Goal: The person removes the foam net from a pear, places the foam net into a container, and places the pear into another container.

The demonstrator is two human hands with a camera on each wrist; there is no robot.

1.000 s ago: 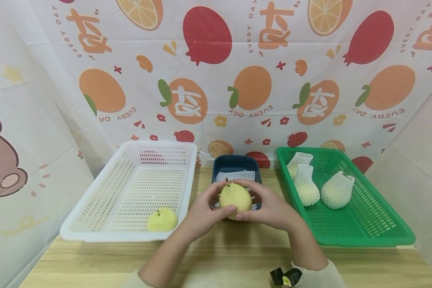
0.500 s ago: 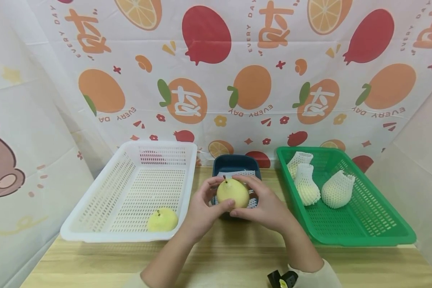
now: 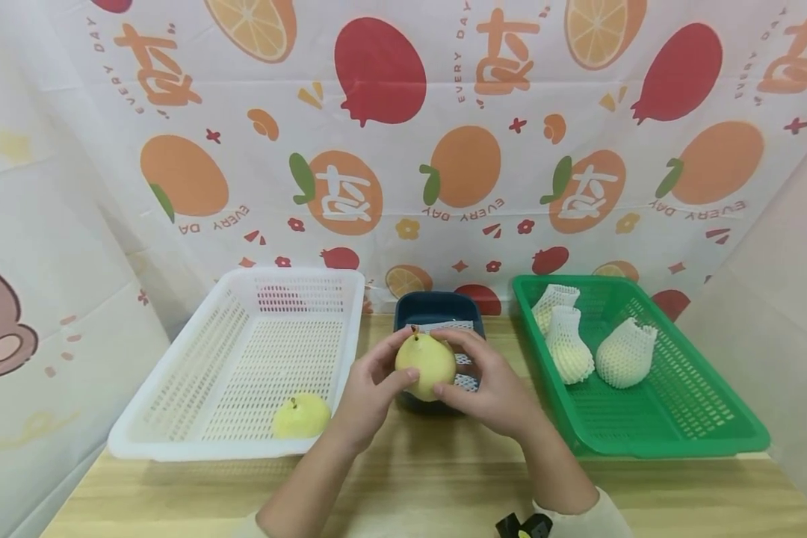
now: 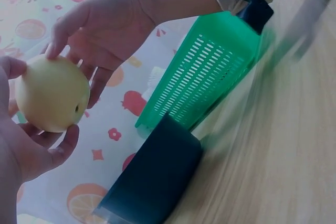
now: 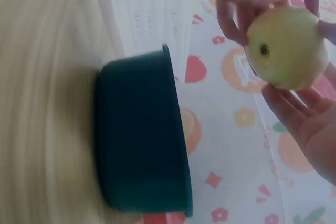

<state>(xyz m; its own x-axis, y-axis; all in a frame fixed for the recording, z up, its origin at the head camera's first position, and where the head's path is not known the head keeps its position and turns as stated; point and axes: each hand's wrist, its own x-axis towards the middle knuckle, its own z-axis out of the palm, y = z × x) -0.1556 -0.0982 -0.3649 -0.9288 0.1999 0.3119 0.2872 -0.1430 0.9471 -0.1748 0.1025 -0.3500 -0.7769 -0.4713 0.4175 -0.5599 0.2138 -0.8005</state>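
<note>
Going left to right, with the clock centred on the bare pear (image 3: 427, 368) in both hands: at 9 there's a white basket (image 3: 202, 450), and a second pear (image 3: 302, 418) lies in that basket's 5 o'clock corner. Next is the left hand (image 3: 371, 387), fingers bent around the held pear's left side, spread only as wide as the fruit. That pear's up off the tabletop (image 3: 437, 478), stem tipped toward 11. Lower down and toward 12 sits a dark blue bin (image 3: 437, 301) with white foam nets (image 3: 453, 326) inside, partly hidden by the hands and fruit. The right hand (image 3: 489, 388) has the pear's other side, thumb in front, fingers curved about the same amount. A black gadget (image 3: 524, 525) sits at that wrist, roughly 5 o'clock. Last, at 3, a green basket (image 3: 659, 426) holds three wrapped ones: a rear netted fruit (image 3: 551, 305) in its 10 o'clock corner, a front netted fruit (image 3: 570, 357) partly covering it, and a third netted fruit (image 3: 625, 355) just beside, at the front one's 3 o'clock.
</note>
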